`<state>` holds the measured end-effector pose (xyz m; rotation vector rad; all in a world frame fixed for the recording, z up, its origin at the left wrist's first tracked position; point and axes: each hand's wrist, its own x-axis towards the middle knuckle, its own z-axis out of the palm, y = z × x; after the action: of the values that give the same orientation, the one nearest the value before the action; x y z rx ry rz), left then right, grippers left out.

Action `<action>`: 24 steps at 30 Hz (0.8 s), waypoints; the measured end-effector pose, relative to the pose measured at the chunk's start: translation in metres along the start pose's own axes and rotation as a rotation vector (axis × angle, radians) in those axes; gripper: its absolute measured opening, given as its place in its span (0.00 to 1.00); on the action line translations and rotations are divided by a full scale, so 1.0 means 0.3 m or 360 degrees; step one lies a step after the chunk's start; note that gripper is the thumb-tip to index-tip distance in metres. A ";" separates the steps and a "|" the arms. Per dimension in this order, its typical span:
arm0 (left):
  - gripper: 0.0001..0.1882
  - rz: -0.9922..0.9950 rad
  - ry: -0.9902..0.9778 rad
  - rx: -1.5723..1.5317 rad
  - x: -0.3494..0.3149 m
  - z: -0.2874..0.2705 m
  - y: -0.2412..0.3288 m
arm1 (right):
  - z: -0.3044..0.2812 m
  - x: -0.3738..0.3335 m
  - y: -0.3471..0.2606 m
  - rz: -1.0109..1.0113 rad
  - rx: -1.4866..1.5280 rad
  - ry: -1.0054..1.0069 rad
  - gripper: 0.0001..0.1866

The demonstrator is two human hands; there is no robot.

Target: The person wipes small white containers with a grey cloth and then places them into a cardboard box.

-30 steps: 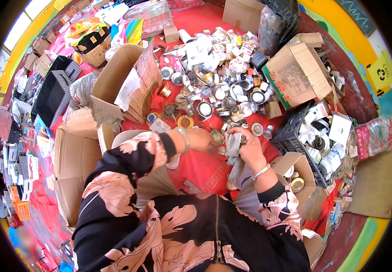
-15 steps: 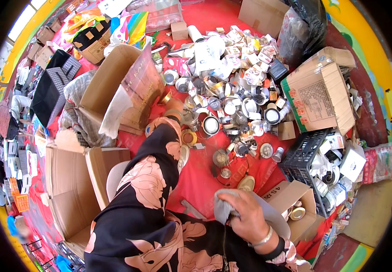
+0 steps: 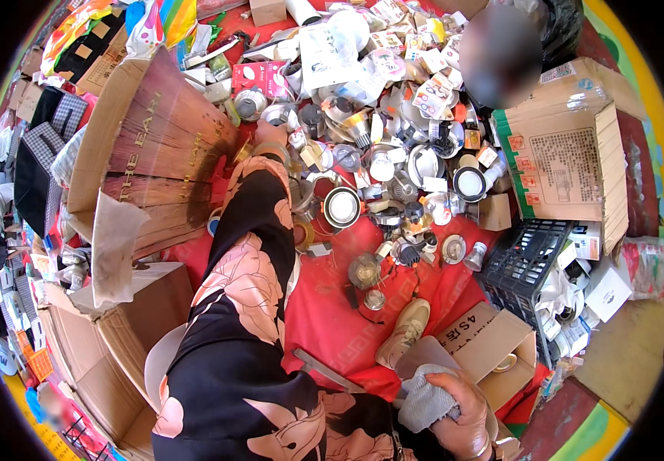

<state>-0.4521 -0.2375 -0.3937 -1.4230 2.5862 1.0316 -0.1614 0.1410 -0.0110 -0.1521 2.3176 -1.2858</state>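
Note:
My left hand reaches forward to the near left edge of a pile of loose lamp fittings. Its fingers are hidden among the pieces. Close by lie a silver round lamp and a red box. A round downlight with a white face and dark rim lies to the right of my left forearm. At the lower right, my right hand is closed round a crumpled grey cloth, near my shoe.
Open cardboard boxes stand at left and right. A black crate with assorted items and a small carton are on the right. A flat strip lies on the red sheet. A blurred round patch covers the upper right.
The view has shifted, and my left hand sits higher in it, at the pile. My right hand with the grey cloth is lower and farther right. More of my shoe shows.

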 end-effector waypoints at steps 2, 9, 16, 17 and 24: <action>0.28 0.0081 0.0092 -0.0104 0.011 -0.003 -0.014 | -0.003 -0.012 0.002 0.0034 0.0162 0.0002 0.27; 0.14 0.0256 -0.0214 -0.1759 -0.057 -0.147 -0.012 | -0.004 -0.116 -0.012 0.0276 0.0400 0.0244 0.27; 0.09 0.0116 -0.0801 -0.2612 -0.362 -0.368 0.104 | 0.004 -0.102 -0.033 -0.0011 0.0879 0.0370 0.30; 0.09 -0.0020 -0.0737 -0.2550 -0.396 -0.356 0.084 | 0.006 -0.092 -0.015 0.0016 0.0938 0.0371 0.30; 0.12 -0.0179 -0.0984 -0.1854 -0.584 -0.252 -0.004 | 0.002 -0.155 0.021 -0.0013 0.1345 0.0289 0.31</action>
<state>-0.3268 -0.1488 -0.2805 -0.9694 1.3953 2.6086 -0.1195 0.1590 0.0000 0.2458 1.7035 -2.2209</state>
